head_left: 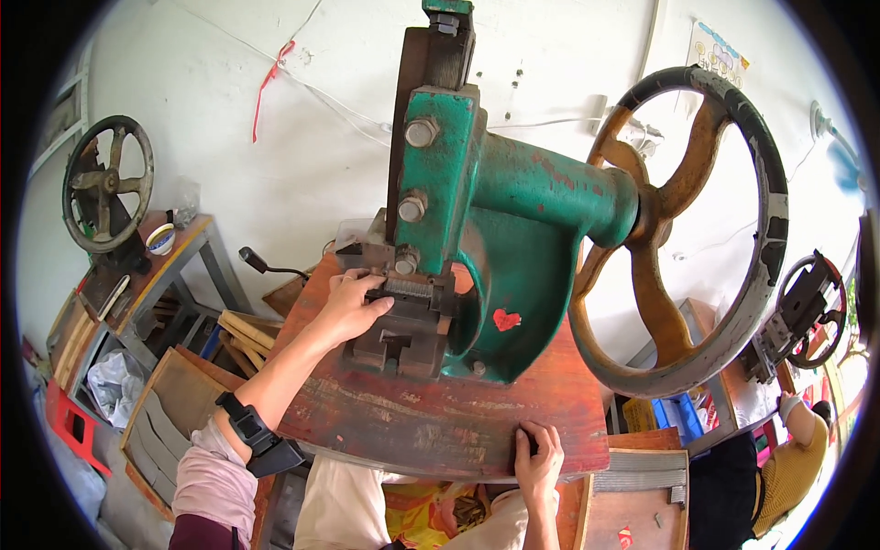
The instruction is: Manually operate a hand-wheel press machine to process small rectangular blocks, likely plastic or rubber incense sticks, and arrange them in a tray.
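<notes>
A green hand press with bolts along its ram stands on a worn reddish-brown wooden table. My left hand reaches to the left end of the dark metal die under the ram. Its thumb and fingers close on a small dark piece there, too hidden to name. A ridged grey metal part sits just right of the fingertips. My right hand rests on the table's front right edge, its fingers loosely bent and holding nothing. On the press's right side is a large spoked handwheel.
A wooden tray with grey strips lies at lower right, another tray at lower left. Between my legs is a yellow-red bag. A second handwheel press stands at left. At far right, a person in yellow works near another press.
</notes>
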`<state>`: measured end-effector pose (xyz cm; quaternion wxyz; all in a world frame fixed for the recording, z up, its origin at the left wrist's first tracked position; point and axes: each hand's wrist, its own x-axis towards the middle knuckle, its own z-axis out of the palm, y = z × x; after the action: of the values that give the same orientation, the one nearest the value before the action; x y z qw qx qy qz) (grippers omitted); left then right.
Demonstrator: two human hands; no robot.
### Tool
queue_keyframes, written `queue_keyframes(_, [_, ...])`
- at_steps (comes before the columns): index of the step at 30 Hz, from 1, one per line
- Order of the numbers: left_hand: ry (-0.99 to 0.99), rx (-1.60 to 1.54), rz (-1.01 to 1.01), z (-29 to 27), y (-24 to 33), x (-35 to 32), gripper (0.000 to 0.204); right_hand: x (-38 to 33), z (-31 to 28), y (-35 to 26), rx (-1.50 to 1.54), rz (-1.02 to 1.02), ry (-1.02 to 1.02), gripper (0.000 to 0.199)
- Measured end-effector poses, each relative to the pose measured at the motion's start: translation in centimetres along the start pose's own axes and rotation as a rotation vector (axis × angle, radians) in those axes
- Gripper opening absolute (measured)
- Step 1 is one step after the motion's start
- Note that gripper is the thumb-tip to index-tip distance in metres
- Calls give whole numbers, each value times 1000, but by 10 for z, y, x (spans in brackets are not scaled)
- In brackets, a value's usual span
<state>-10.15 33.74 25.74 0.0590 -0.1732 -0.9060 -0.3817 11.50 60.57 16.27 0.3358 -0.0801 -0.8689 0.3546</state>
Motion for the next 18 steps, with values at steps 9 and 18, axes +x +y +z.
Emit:
queue_keyframes(9, [150, 24, -2, 16, -6, -3, 47, -2, 1, -3, 25, -14, -10, 11])
queue_keyframes(18, [198, 263, 47, 23, 2, -6, 44, 12, -32, 3, 32, -69, -9, 12])
